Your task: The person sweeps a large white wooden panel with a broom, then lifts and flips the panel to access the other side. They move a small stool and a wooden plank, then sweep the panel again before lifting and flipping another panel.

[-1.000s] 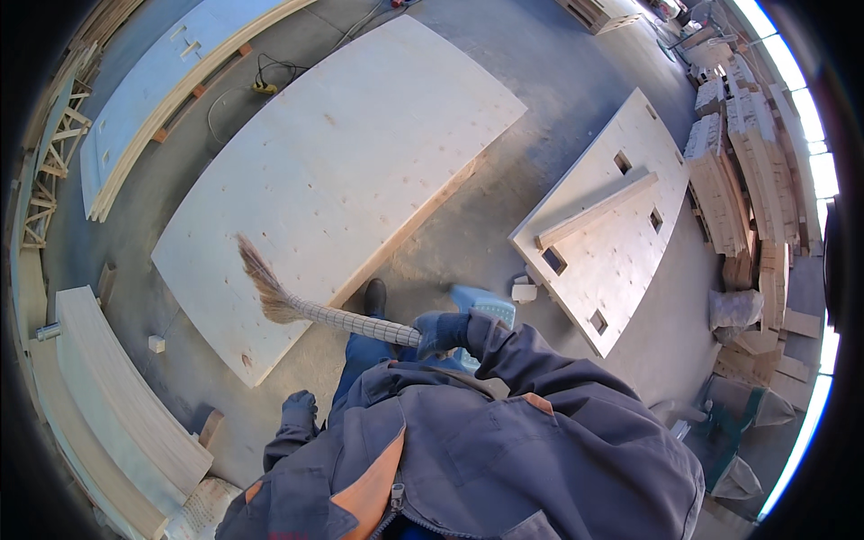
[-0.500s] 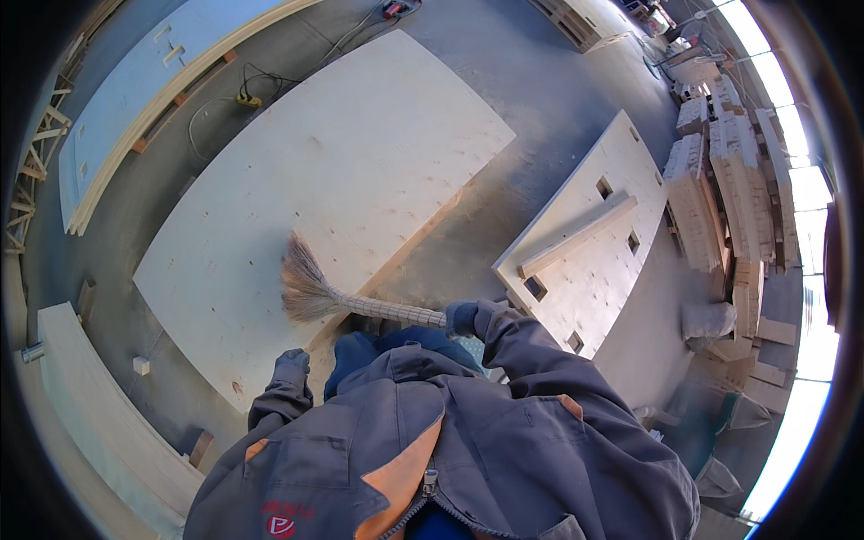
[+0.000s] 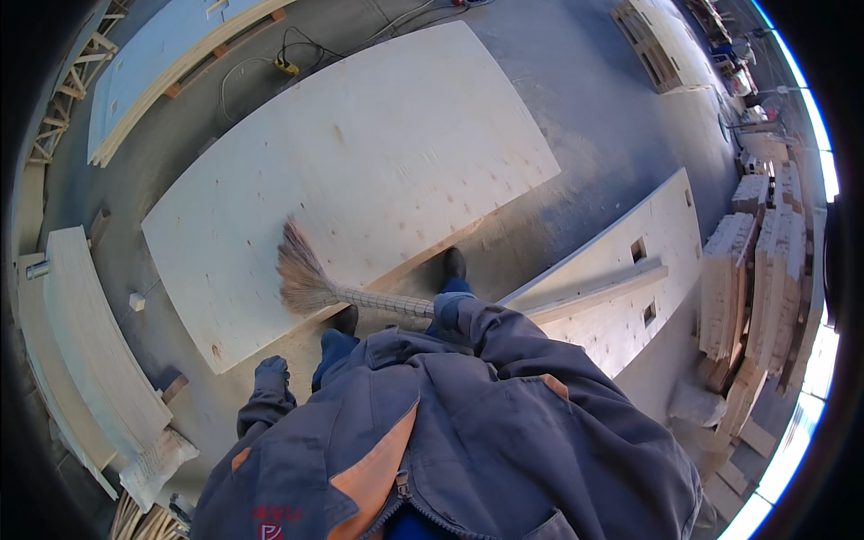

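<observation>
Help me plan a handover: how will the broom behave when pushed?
The broom is probably light: only the right grip holds it, near one end. Its wrapped handle looks fairly stiff, running nearly straight, while the splayed bristles will likely flex.

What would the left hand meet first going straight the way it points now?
Likely the near edge of the large pale wooden panel, ahead of the left hand; depth is unclear, so it might pass above.

Yellow power strip (image 3: pixel 286 67), stacked wood (image 3: pixel 725 292)
</observation>
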Demonstrator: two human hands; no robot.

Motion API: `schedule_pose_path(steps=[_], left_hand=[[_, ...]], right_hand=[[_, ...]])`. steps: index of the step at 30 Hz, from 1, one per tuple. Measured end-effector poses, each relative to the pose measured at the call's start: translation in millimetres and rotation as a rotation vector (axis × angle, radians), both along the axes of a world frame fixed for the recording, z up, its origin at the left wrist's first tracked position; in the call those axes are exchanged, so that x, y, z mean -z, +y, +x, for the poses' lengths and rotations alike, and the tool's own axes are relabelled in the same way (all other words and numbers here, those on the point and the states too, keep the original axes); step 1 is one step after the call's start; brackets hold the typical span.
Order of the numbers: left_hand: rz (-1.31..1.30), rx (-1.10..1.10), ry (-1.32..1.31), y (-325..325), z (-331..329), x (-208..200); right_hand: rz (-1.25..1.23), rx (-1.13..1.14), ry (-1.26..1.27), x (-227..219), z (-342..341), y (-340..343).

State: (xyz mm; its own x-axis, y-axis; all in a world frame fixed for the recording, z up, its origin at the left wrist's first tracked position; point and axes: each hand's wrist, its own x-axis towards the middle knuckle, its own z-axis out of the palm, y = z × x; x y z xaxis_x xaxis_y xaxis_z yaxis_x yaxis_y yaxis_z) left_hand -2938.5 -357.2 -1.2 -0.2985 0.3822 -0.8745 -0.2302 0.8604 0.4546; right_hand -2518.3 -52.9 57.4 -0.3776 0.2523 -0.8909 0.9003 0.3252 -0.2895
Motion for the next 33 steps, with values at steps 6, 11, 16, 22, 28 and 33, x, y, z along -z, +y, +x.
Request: schedule_pose_path(steps=[6, 11, 16, 22, 28, 33], left_hand=[[0.005, 0.686, 0.431, 48.7, 158.9, -64.5], [-0.06, 0.191, 0.24, 93.5, 203.9, -57.7], [-0.022, -0.057, 0.06, 151.7, 219.8, -40.6], [0.079, -0.132, -0.028, 150.0, 232.2, 9.1], [0.125, 0.272, 0.108, 113.8, 229.0, 22.6], [0.353, 0.9, 0.553, 42.5, 223.7, 57.4]], right_hand=[[0.038, 0.043, -0.107, -13.8, 84.8, 121.4], [0.174, 0.027, -0.195, -28.6, 218.4, 199.7], [0.236, 0.139, -0.506, -124.7, 318.1, 243.8], [0.408, 0.386, -0.553, -207.6, 396.5, 236.7], [0.446, 0.666, -0.593, -254.6, 384.5, 208.7], [0.434, 0.888, -0.551, -267.6, 361.4, 185.7]])
